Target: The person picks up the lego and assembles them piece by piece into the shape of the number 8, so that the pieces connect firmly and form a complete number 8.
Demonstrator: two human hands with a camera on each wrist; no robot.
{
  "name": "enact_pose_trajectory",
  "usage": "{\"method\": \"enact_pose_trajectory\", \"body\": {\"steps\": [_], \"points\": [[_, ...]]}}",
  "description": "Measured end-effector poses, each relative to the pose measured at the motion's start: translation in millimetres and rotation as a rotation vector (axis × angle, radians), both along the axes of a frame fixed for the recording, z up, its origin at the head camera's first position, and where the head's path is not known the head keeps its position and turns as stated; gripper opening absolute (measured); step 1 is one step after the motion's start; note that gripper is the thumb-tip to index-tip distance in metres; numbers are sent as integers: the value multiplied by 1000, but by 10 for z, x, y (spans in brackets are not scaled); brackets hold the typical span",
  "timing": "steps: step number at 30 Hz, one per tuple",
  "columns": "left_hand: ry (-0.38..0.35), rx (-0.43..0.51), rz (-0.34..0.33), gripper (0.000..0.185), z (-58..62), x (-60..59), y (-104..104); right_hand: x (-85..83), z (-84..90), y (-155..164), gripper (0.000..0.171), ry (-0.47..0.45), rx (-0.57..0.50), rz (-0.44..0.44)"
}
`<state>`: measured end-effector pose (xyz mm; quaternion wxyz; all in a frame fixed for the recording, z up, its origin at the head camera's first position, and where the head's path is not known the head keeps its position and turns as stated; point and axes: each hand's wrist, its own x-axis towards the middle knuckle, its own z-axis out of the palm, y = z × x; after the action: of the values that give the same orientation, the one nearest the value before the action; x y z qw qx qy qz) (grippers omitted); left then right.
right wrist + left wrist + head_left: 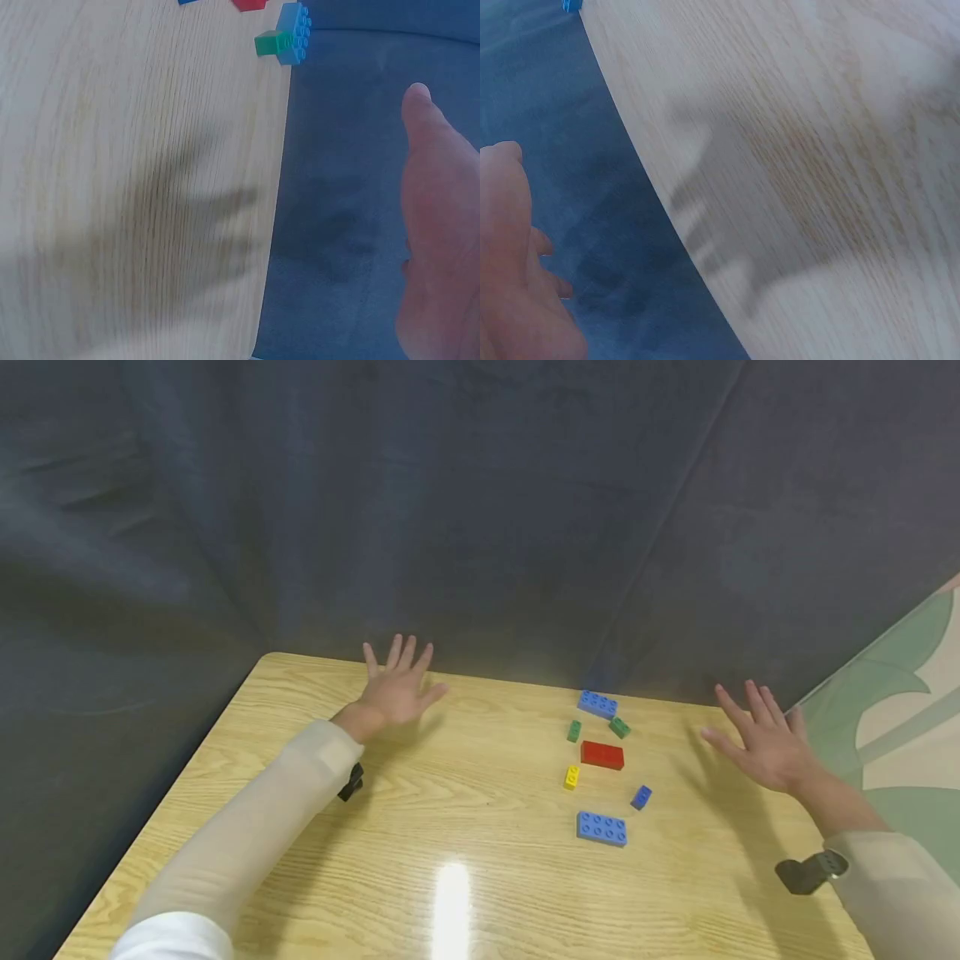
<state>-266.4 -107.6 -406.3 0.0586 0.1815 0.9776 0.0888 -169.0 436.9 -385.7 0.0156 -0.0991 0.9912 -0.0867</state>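
Lower right of centre on the glossy wood-grain counter (pixel 465 827), a studded blue brick (pixel 602 828) lies long axis left-right; beyond it sits a smooth-sided red brick (pixel 602 755). Farther off, left hand (pixel 396 687) and right hand (pixel 761 740) hover, fingers spread, holding nothing.

Red brick (pixel 602 755), blue bricks (pixel 602 828), pale wood-grain table (pixel 465 827), dark blue-grey backdrop (pixel 450 502).

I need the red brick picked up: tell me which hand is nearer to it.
Right. The right hand hovers open just right of the red brick; the left hand is far off to its left.
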Motion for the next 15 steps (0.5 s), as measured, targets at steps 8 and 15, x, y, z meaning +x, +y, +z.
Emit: {"method": "enact_pose_trajectory", "body": {"steps": [8, 15], "points": [[33, 4, -65, 83, 98, 117, 170, 79, 47, -77, 75, 38, -12, 40], [62, 37, -154, 81, 176, 257, 375, 180, 142, -245, 75, 79, -31, 103]]}}
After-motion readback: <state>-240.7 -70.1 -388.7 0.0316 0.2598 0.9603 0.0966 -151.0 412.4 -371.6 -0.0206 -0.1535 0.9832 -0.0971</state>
